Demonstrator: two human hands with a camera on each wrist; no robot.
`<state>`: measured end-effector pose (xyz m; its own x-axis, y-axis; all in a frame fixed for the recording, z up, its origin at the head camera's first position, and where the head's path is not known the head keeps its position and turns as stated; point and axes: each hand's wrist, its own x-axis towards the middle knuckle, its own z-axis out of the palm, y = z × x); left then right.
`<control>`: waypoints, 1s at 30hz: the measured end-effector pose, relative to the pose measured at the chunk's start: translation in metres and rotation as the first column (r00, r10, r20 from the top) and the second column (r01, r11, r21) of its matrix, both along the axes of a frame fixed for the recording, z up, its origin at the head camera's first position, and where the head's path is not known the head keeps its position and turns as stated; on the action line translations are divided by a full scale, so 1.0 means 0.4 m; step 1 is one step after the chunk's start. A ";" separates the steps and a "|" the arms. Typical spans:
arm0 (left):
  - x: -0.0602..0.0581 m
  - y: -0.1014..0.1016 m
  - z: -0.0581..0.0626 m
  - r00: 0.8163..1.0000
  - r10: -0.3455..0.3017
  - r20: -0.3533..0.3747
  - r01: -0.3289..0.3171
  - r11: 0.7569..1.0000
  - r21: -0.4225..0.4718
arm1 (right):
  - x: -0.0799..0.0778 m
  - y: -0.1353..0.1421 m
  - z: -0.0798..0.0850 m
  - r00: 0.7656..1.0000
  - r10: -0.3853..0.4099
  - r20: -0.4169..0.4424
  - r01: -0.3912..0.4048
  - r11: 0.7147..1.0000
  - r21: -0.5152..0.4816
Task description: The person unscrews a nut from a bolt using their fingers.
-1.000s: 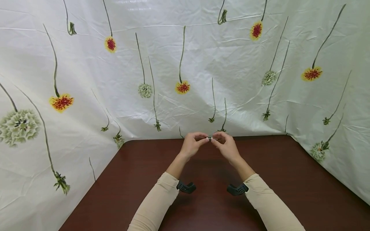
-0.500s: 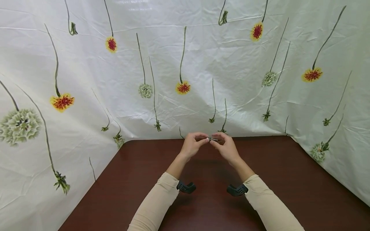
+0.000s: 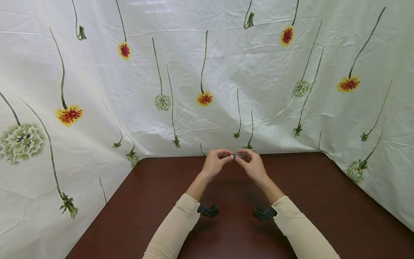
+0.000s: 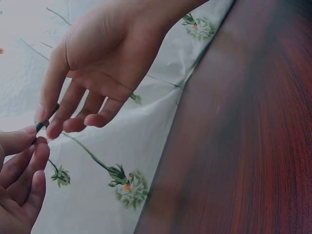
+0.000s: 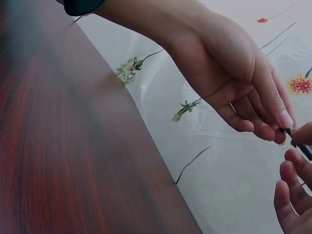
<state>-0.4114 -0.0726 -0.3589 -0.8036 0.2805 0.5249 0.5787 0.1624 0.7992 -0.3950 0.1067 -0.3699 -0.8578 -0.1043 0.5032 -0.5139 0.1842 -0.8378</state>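
Note:
Both hands meet fingertip to fingertip in the head view, raised over the far part of the table. Between them is a small, thin bolt (image 3: 235,156) with a dark threaded shaft. My left hand (image 3: 213,163) pinches one end with thumb and index finger; my right hand (image 3: 254,166) pinches the other the same way. Close up in the right wrist view, the dark thread of the bolt (image 5: 305,150) shows beside the left fingertips. In the left wrist view the bolt (image 4: 40,126) spans both pinches, its ends partly covered by fingers. The other fingers curve loosely.
A dark reddish-brown table (image 3: 226,230) lies under the forearms. Behind and beside it hangs a white cloth (image 3: 181,72) printed with flowers, its lower edge meeting the table's far edge. Each wrist carries a black strap mount, the left mount (image 3: 208,210) and the right mount (image 3: 264,213).
My right thumb and fingers have shifted slightly along the bolt toward my left hand. The left hand and both forearms have stayed nearly still.

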 end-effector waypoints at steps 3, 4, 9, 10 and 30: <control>-0.002 -0.001 0.001 1.000 0.003 0.005 -0.003 1.000 -0.001 | 0.000 0.001 -0.001 1.000 -0.012 0.016 0.011 1.000 0.001; -0.003 -0.001 0.001 1.000 0.002 0.009 -0.002 1.000 0.000 | -0.001 0.001 -0.002 1.000 -0.011 0.021 0.011 1.000 0.001; -0.005 -0.002 -0.002 1.000 -0.018 0.020 0.018 1.000 0.018 | -0.001 0.004 -0.001 1.000 0.014 -0.004 -0.014 1.000 0.009; -0.005 -0.002 -0.002 1.000 -0.019 0.017 0.019 1.000 0.018 | -0.001 0.004 -0.001 1.000 0.019 -0.006 -0.019 1.000 0.009; 0.063 -0.004 0.050 0.999 -0.030 0.021 0.030 0.999 -0.021 | 0.003 0.003 0.000 0.999 0.037 0.026 -0.037 0.999 0.007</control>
